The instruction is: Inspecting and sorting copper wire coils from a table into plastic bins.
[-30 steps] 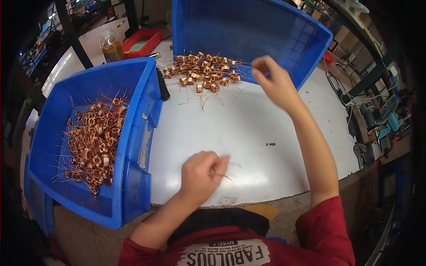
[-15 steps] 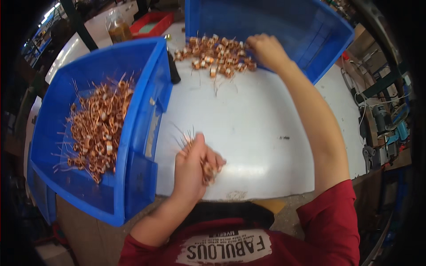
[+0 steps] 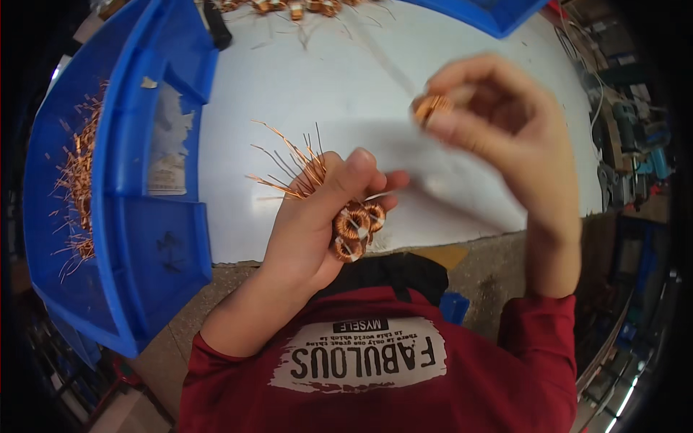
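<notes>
My left hand (image 3: 317,206) is closed round a bunch of copper-wound toroidal coils (image 3: 353,221). Their rings stick out below the fingers, and their long wire leads fan out above the hand. Up and to the right, my right hand (image 3: 505,119) pinches a single copper coil (image 3: 432,110) between thumb and fingers, smeared a little by motion. At the top edge lies a pile of more coils (image 3: 296,9), mostly cut off by the picture.
A blue bin (image 3: 115,180) with many copper coils (image 3: 81,184) stands on the left. The corner of another blue bin (image 3: 498,18) shows at the top right. Both stand on a white tabletop (image 3: 238,94), whose near edge runs before my body. Tools and cables crowd the right side.
My right hand has come back from the far pile toward me with a coil in it. The view has tilted down, so the pile now sits at the top edge. My left hand keeps its bunch.
</notes>
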`<state>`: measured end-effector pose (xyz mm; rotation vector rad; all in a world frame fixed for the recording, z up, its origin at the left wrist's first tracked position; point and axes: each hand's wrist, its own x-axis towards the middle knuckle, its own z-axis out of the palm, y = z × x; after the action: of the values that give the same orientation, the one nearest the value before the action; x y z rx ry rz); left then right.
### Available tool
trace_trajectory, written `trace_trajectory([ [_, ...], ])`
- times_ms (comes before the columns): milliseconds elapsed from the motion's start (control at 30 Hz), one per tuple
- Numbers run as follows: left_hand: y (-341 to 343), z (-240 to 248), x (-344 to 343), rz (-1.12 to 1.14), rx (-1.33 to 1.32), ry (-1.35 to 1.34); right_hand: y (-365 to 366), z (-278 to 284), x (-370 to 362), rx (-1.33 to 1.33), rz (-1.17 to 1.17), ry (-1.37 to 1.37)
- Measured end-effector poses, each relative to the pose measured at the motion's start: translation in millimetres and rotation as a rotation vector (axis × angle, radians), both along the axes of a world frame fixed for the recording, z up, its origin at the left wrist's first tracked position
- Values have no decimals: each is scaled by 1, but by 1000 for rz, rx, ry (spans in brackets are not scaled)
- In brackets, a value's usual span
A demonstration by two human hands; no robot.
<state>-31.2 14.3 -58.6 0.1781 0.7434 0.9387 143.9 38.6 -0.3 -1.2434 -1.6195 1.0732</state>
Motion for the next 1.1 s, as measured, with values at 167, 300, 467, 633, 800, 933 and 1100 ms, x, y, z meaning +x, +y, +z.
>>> trace_trajectory([
  [167,-16,-23,5,-167,135,-96,-44,-26,-13,-166,-75,281],
  [300,-21,-27,13,-74,179,-273,-59,-29,-20,-170,-185,241],
  [467,-22,-25,16,-124,185,-403,-75,-30,-23,28,-260,41],
  [633,-23,-20,17,-220,39,-298,-77,-31,-20,143,-253,-140],
  [800,-20,-21,16,-238,48,-330,-64,-38,6,-30,-22,136],
  [933,-21,-23,15,-202,36,-394,-58,-68,21,-10,-4,201],
  [1100,-16,-26,20,-288,44,-492,-59,-76,6,17,86,400],
])
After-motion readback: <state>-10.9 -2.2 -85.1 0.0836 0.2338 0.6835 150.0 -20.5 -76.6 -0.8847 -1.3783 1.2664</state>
